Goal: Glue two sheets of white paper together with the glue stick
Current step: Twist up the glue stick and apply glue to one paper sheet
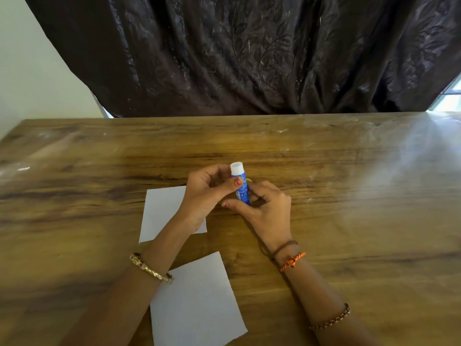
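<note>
Both hands held the blue glue stick with white tip [240, 186] upright above the wooden table [349, 196]: left hand [207, 193] fingers closed round its upper body, right hand [264, 211] fingers gripping its base. Two white paper sheets lay apart: far sheet [162, 208], near sheet [197, 300].

Both hands hold a blue glue stick [241, 186] above the wooden desk [349, 196]: the left hand [207, 193] pinches its upper body, the right hand [264, 208] wraps the lower end (white tip pointing away, tilted slightly left). One white sheet [162, 211] lies partly under the left wrist, another sheet [197, 303] nearer, between the forearms.
</note>
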